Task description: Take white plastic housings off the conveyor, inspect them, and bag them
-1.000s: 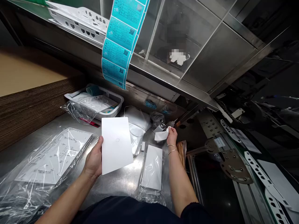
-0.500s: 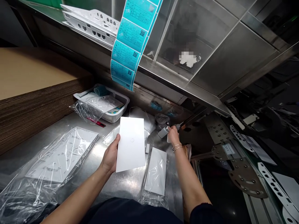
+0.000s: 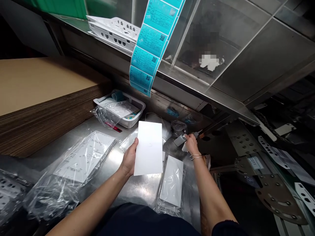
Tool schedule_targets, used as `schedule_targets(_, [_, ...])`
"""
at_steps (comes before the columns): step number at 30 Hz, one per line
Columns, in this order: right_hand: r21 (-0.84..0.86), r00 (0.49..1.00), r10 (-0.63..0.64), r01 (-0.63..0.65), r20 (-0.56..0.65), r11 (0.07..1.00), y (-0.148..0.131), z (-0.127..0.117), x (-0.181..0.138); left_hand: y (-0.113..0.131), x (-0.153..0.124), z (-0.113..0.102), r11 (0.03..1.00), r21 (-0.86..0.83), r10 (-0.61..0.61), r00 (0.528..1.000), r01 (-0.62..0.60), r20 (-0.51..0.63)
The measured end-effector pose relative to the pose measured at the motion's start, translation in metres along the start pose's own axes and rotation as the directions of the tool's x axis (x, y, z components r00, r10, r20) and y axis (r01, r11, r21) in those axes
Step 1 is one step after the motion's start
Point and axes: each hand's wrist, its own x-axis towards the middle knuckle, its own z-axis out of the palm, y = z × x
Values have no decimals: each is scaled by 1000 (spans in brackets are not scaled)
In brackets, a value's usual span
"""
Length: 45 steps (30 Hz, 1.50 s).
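My left hand [image 3: 128, 159] grips a plain white rectangular panel [image 3: 149, 148] by its left edge and holds it upright over the steel bench [image 3: 115, 157]. Further back, my right hand [image 3: 191, 143] is closed on a crumpled white cloth [image 3: 185, 147] and presses it down onto the metal top of a small pump bottle [image 3: 180, 138]. A second white panel in a clear bag [image 3: 172, 181] lies flat on the bench just below the raised one.
A bagged white perforated plate [image 3: 85, 157] lies at left beside a cardboard stack [image 3: 41, 98]. A white tray [image 3: 121, 109] of bags sits behind. Teal labels [image 3: 150, 46] hang from a shelf holding white parts [image 3: 110, 29]. Metal brackets [image 3: 275, 193] lie at right.
My right hand has moved the cloth forward from beside the bottle onto its top. The white panel in my left hand stays raised while the view has swung left.
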Motion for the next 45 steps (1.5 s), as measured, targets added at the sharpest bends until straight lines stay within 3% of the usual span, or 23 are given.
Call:
schedule_targets(4, [167,995,-67,78,-72,983,-23,-14,-17,-2,0,-4,999,27,31,999,-32,35])
schedule_targets(6, [295,961,-228,266,-156,918,-55,-25,-41,-2,-1,-5,996,62,54,998,-56,39])
schedule_targets(8, [351,873,-423,485,-243,801,-96,-34,-72,-3,-2,-6,992,93,77,996,-80,32])
schedule_targets(11, [204,781,-589,623,-208,755,-154,-44,-108,-3,-5,-3,978,161,132,991,-132,5])
schedule_targets(15, [32,796,-591,599,-133,800,-184,-47,-122,-2,-11,0,945,231,237,971,-231,-1])
schedule_targets(20, [63,771,-619,632,-149,772,-184,-47,-124,-1,-16,0,953,186,243,970,-240,9])
schedule_targets(31, [62,805,-562,581,-192,811,-182,-43,-127,-4,-18,-5,956,142,256,966,-258,34])
schedule_targets(37, [72,776,-607,625,-172,778,-188,-40,-125,-4,-16,-7,968,95,231,972,-234,44])
schedule_targets(41, [132,784,-544,599,-300,790,-157,-34,-100,-2,-15,-12,978,47,204,978,-205,36])
schedule_targets(43, [233,811,-428,541,-400,808,-127,-27,-79,1,-15,-15,989,6,145,989,-145,21])
schedule_targets(45, [336,866,-274,428,-418,839,-97,-18,-58,4,-16,-17,993,-34,109,994,-109,20])
